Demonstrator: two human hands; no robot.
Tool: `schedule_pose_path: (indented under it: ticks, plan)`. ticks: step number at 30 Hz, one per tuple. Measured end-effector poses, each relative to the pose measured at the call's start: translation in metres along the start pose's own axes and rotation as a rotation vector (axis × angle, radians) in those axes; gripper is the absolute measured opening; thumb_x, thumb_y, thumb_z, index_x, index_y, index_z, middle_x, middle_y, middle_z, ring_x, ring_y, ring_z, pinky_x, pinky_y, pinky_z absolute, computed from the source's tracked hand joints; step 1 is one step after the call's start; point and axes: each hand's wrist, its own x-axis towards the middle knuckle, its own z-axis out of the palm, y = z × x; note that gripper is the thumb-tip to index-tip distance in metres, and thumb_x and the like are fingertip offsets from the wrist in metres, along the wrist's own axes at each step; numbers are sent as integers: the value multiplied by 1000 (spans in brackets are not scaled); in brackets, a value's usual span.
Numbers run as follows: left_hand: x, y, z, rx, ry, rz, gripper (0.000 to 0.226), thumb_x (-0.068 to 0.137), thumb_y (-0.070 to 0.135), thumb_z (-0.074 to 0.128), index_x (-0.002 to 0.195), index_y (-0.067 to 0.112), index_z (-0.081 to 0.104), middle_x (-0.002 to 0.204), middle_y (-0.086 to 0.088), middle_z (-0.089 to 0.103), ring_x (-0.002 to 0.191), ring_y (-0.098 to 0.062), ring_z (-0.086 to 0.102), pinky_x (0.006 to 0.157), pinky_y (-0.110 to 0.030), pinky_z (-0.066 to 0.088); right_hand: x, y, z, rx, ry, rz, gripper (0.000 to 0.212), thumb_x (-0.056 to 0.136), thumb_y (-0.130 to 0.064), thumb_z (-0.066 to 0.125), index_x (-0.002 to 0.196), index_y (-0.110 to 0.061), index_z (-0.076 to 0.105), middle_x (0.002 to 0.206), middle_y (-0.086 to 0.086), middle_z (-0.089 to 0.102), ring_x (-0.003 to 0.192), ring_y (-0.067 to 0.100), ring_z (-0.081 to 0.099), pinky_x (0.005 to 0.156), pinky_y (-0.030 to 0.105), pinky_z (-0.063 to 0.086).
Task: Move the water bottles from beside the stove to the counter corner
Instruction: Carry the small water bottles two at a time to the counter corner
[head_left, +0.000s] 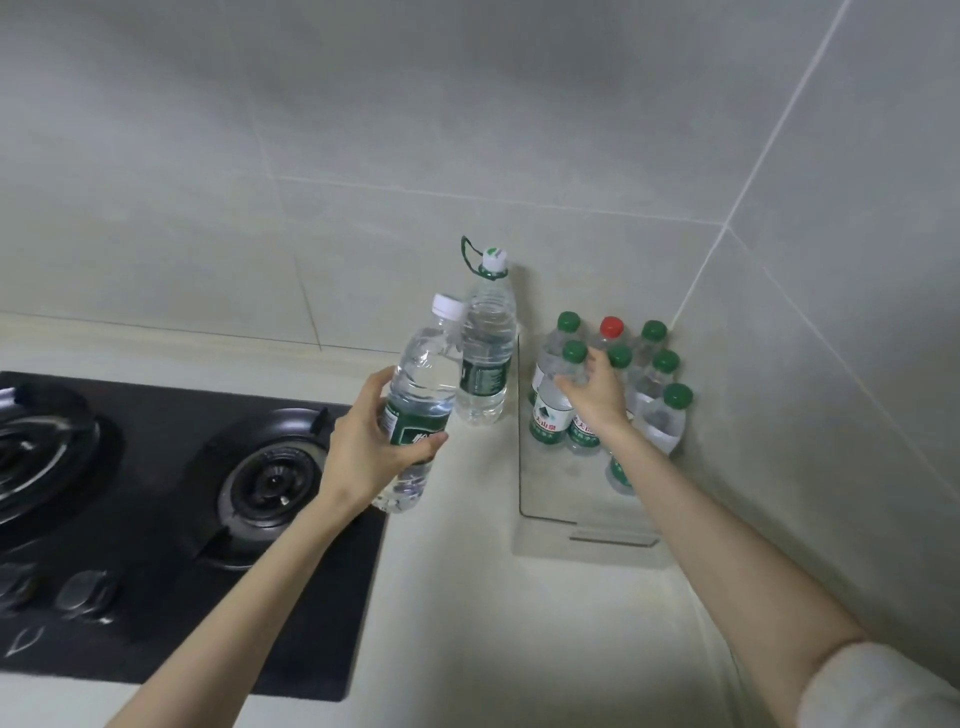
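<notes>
While left hand (363, 447) grips bottle (421, 400), right hand (597, 389) on cornered bottles (613, 384)

Red Chinese characters, partly readable as 农夫山泉, on the white-and-green labels of the small bottles (551, 410) in the worktop's corner. White characters on the held bottle's green label (415, 428), too blurred to read.

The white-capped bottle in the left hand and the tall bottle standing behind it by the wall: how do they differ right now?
The white-capped bottle is tilted and held off the counter by the left hand; the tall bottle stands upright on the counter, untouched. The tall bottle has a green carry loop at its neck; the held one has none. Both are clear, with dark green labels and white caps.
</notes>
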Motion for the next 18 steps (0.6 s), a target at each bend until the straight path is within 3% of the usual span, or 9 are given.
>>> schedule_pose_path:
  ticks: [6, 11, 15, 18]
  plan:
    - [-4, -19, -10, -6, -13, -29, 78, 61, 31, 86, 127, 30, 45, 101, 16, 68, 88, 4, 65, 84, -33, 55, 21, 14, 31, 21, 82, 45, 52, 75, -30, 76, 119, -10, 57, 119, 9, 65, 110, 28, 60, 94, 38, 49]
    - [-9, -23, -8, -20, 5, -59, 76, 63, 29, 86, 128, 25, 46, 100, 19, 67, 88, 8, 64, 79, -19, 53, 19, 24, 41, -106, 74, -18, 78, 65, -27, 85, 129, -3, 47, 131, 16, 56, 121, 32, 52, 100, 46, 46]
    - [-10, -23, -4, -55, 24, -102, 71, 64, 29, 85, 125, 26, 48, 101, 14, 69, 89, -2, 66, 81, -29, 56, 12, 15, 38, -243, 30, -72, 79, 78, -28, 76, 137, 3, 34, 138, 22, 48, 125, 36, 49, 103, 43, 42]
    - [-10, -20, -6, -98, 43, -132, 70, 65, 30, 85, 124, 27, 49, 103, 10, 69, 91, -7, 67, 83, -36, 57, 8, 5, 31, -329, 2, -126, 68, 84, -26, 71, 133, 5, 36, 130, 25, 52, 119, 39, 53, 95, 40, 44]
